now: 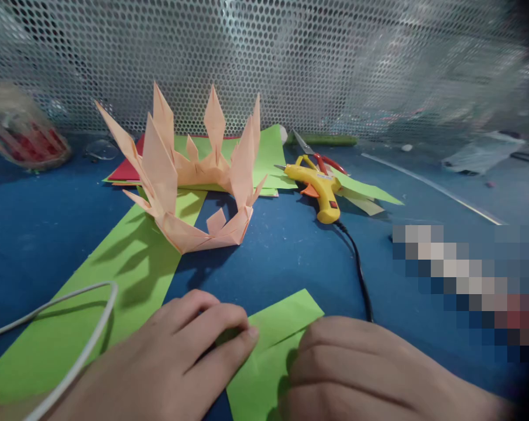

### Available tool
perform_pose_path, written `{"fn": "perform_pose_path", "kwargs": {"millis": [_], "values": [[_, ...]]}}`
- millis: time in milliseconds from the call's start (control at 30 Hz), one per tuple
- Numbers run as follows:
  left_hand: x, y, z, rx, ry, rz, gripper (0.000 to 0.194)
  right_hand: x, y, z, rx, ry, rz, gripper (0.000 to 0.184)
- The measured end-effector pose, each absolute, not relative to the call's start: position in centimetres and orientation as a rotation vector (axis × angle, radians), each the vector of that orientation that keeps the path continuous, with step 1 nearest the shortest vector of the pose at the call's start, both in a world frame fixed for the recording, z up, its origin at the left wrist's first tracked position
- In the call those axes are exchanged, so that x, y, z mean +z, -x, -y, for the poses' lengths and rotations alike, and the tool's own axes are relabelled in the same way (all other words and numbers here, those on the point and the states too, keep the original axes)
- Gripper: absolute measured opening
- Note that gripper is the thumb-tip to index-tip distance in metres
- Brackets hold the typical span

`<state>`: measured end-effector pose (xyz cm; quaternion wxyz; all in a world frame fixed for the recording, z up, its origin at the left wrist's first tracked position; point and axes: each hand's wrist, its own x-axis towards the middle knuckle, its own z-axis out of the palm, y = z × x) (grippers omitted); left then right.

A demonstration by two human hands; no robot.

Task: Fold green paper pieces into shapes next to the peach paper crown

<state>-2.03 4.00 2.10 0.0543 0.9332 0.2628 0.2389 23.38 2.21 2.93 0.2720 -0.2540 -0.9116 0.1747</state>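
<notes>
Green sheet (268,362) lies at the near middle on the blue table (282,257). The left hand (181,351) rests bent fingers at its left edge, tips close together; the right hand (356,365) curls over its right side. Whether either pinches it, I cannot tell. Farther away, 1 peach paper crown (161,161) stands left of 1 yellow glue gun (319,190).

Craft workspace; glue gun (327,188), scissors (304,144)
</notes>
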Motion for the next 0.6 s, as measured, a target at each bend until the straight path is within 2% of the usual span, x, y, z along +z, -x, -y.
{"fn": "perform_pose_path", "kwargs": {"millis": [167,333,600], "values": [[2.3,2.3,-4.3,0.741,-2.707,-0.703,0.017,3.6,-22.6,-2.8,0.528,0.810,2.344,0.033],[3.3,1.4,-5.0,0.881,-2.686,-0.712,0.030,4.6,-22.2,-2.6,0.571,0.896,2.371,0.027],[2.1,1.6,-3.9,0.972,-2.948,-0.689,0.022,3.8,-22.0,-2.8,0.573,0.952,2.285,0.019]]}}
